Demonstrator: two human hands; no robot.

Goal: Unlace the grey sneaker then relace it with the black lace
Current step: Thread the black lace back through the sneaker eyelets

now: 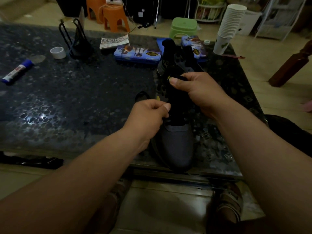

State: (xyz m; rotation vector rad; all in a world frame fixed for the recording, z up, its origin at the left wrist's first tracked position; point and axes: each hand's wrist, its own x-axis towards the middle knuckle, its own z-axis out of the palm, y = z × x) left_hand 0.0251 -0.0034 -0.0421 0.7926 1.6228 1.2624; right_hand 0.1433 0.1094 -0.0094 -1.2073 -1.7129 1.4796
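**Dim room, dark pebbled table: both hands on the grey sneaker**

Speckled and glossy, the dark table (67, 98) fills most of the view, with a pale tiled floor behind it. The grey sneaker (177, 146) lies on the near right part of the tabletop. Its toe points toward the person and reaches the table's front edge, and its heel is raised toward the far side.

The right hand (199, 88) grips the sneaker's upper from the right, fingers curled round it and thumb pressed on the black tongue beside a small yellow logo. The left hand (148, 115) sits at the left edge of the lacing, thumb and forefinger pinched together on the black lace (141, 96). A loop of that lace lies on the table just beyond the knuckles (the low light hides which eyelet it runs from).

Farther back are two blue printed tins (136, 54), one near each side of the heel. Well to the left are a roll of white tape (58, 52), a black wire stand (76, 39) and a blue-capped glue stick (17, 71). A tall stack of paper cups (231, 22) stands at the far right corner. On the floor behind are a green stool (184, 27) and orange stools (114, 17).
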